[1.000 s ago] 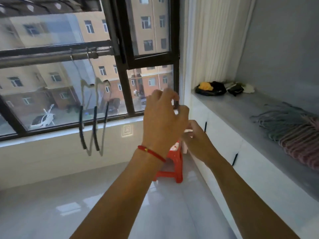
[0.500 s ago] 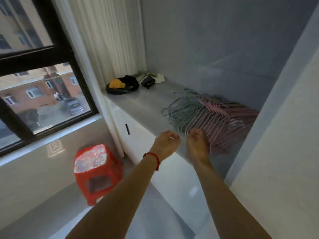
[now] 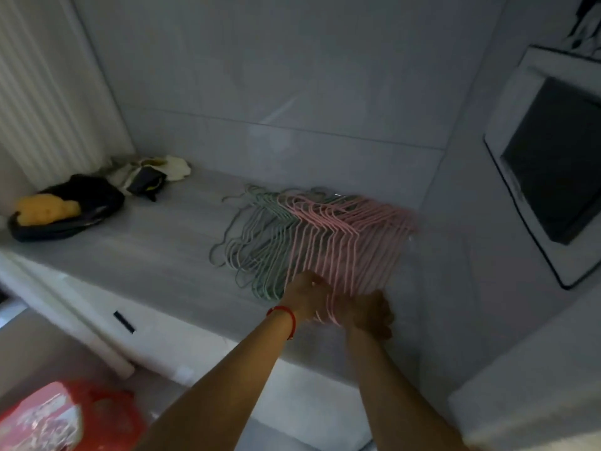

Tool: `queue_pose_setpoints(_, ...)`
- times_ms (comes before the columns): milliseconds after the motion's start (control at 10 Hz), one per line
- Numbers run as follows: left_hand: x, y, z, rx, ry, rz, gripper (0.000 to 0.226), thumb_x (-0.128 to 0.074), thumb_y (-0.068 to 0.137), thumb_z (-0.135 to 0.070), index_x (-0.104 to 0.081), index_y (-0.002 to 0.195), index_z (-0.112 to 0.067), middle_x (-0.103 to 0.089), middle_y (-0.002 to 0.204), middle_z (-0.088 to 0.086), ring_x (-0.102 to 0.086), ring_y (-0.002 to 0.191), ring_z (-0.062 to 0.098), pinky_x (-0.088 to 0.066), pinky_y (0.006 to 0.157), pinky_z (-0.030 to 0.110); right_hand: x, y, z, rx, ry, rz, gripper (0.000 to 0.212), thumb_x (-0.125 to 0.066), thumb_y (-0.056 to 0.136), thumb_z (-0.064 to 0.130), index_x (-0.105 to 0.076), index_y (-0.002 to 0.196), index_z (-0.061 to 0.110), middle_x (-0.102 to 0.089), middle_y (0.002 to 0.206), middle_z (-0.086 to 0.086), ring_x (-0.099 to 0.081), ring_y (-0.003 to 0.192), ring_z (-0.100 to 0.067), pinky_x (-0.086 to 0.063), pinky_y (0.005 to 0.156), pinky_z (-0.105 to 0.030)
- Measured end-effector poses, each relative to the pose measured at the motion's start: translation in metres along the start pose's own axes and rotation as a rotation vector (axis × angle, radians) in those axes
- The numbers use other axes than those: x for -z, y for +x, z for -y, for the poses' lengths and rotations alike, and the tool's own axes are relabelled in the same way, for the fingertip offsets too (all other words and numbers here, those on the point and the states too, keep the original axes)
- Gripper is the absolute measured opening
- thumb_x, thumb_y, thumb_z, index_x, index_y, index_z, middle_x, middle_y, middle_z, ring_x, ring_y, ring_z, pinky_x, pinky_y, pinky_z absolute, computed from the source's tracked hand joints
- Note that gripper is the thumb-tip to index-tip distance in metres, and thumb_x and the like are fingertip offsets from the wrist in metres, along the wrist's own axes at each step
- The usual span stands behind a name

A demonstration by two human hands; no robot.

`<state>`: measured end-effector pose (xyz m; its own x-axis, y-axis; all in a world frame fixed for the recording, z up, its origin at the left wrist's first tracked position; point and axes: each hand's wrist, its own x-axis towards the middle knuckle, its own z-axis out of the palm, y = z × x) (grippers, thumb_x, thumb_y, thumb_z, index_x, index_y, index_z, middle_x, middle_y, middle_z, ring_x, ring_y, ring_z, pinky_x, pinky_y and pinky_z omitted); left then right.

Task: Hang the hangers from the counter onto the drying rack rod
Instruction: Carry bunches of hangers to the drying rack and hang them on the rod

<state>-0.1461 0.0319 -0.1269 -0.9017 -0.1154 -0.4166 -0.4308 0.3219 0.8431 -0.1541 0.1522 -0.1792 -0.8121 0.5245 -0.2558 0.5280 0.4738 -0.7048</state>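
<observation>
Both hands meet at the bench's (image 3: 156, 255) front edge, over the near ends of the pink hangers (image 3: 344, 245). The left hand (image 3: 305, 296) seems pinched on a pink wire; the right hand's (image 3: 370, 312) grip cannot be told (blurred). One hanger is best freed before lifting, since the green hangers (image 3: 257, 242) overlap alongside.

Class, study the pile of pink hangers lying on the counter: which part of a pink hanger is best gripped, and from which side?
Probably the near end of the pink hangers, from the counter's front edge. They lie flat and fanned, ends toward the person, where the left hand and right hand already reach.
</observation>
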Motion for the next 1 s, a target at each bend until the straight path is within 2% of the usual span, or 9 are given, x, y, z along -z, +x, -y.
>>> queue_pose_setpoints(100, 0.003, 0.052, 0.013, -0.050, 0.068, 0.001, 0.031, -0.055, 0.075, -0.034, -0.065, 0.099, -0.019, -0.073, 0.105, 0.018, -0.070, 0.101, 0.039, -0.057, 0.092, 0.053, 0.003, 0.001, 0.014, -0.077, -0.230, -0.136, 0.073, -0.076, 0.073, 0.051, -0.053, 0.128, 0.009, -0.054, 0.131, -0.018, -0.047, 0.125, -0.037, -0.038, 0.103, -0.047)
queue_pose_setpoints(200, 0.013, 0.042, -0.002, -0.078, 0.091, 0.030, 0.008, -0.060, 0.085, -0.020, -0.064, 0.092, -0.019, -0.069, 0.088, 0.011, -0.069, 0.087, 0.030, -0.054, 0.077, 0.033, 0.006, 0.012, 0.014, -0.077, -0.356, -0.114, 0.087, -0.076, 0.068, 0.063, -0.050, 0.132, 0.009, -0.054, 0.135, -0.017, -0.046, 0.129, -0.037, -0.037, 0.105, -0.048)
queue_pose_setpoints(400, 0.020, 0.048, -0.012, -0.178, 0.057, 0.036, 0.010, -0.065, 0.085, -0.014, -0.068, 0.093, -0.018, -0.069, 0.084, 0.004, -0.060, 0.069, 0.018, -0.046, 0.060, 0.025, 0.020, 0.008, 0.030, -0.030, -0.169, -0.288, 0.079, -0.071, 0.075, 0.057, -0.053, 0.125, -0.001, -0.053, 0.128, -0.023, -0.051, 0.121, -0.040, -0.044, 0.098, -0.049)
queue_pose_setpoints(500, 0.025, 0.035, -0.025, -0.213, -0.069, 0.021, 0.012, -0.073, 0.077, -0.021, -0.070, 0.088, -0.021, -0.070, 0.078, 0.002, -0.066, 0.072, 0.024, -0.057, 0.068, 0.036, 0.026, -0.015, 0.040, 0.059, -0.024, -0.259, 0.077, -0.070, 0.082, 0.051, -0.047, 0.134, -0.001, -0.049, 0.133, -0.024, -0.048, 0.125, -0.041, -0.042, 0.101, -0.049)
queue_pose_setpoints(600, 0.032, 0.007, -0.033, -0.161, -0.187, 0.113, 0.009, -0.071, 0.091, -0.025, -0.073, 0.091, -0.017, -0.070, 0.079, 0.004, -0.064, 0.074, 0.023, -0.055, 0.071, 0.036, 0.034, -0.042, 0.050, 0.232, 0.240, -0.097, 0.075, -0.069, 0.085, 0.044, -0.045, 0.140, 0.000, -0.049, 0.133, -0.020, -0.050, 0.124, -0.037, -0.045, 0.102, -0.043)
queue_pose_setpoints(700, 0.040, -0.032, -0.037, -0.052, -0.387, 0.213, 0.032, -0.066, 0.092, -0.049, -0.072, 0.088, -0.017, -0.072, 0.087, 0.008, -0.067, 0.082, 0.023, -0.058, 0.077, 0.036, 0.045, -0.071, 0.062, 0.321, 0.461, 0.194, 0.059, -0.062, 0.076, 0.050, -0.060, 0.117, 0.008, -0.064, 0.114, -0.012, -0.068, 0.098, -0.025, -0.061, 0.083, -0.044)
queue_pose_setpoints(800, 0.051, -0.070, -0.024, -0.039, -0.486, 0.159, 0.047, -0.066, 0.086, -0.059, -0.075, 0.101, -0.015, -0.074, 0.097, 0.010, -0.070, 0.090, 0.023, -0.058, 0.074, 0.033, 0.046, -0.099, 0.060, 0.455, 0.424, 0.454, 0.043, -0.058, 0.075, 0.051, -0.067, 0.104, 0.021, -0.073, 0.101, -0.005, -0.074, 0.091, -0.020, -0.064, 0.073, -0.044)
queue_pose_setpoints(900, 0.062, -0.118, 0.001, -0.056, -0.555, 0.012, 0.051, -0.070, 0.085, -0.056, -0.074, 0.106, -0.009, -0.070, 0.104, 0.020, -0.070, 0.098, 0.028, -0.059, 0.081, 0.036, 0.051, -0.133, 0.044, 0.681, 0.290, 0.655, 0.036, -0.052, 0.083, 0.051, -0.066, 0.102, 0.025, -0.066, 0.110, -0.002, -0.065, 0.105, -0.017, -0.056, 0.086, -0.028)
queue_pose_setpoints(1000, 0.067, -0.177, 0.038, -0.012, -0.678, -0.122, 0.034, -0.075, 0.086, -0.044, -0.073, 0.101, -0.014, -0.068, 0.100, 0.014, -0.069, 0.094, 0.025, -0.060, 0.086, 0.040, 0.055, -0.173, 0.021, 0.884, 0.104, 0.795, 0.059, -0.037, 0.075, 0.063, -0.068, 0.103, 0.022, -0.058, 0.120, -0.003, -0.054, 0.114, -0.019, -0.050, 0.098, -0.040)
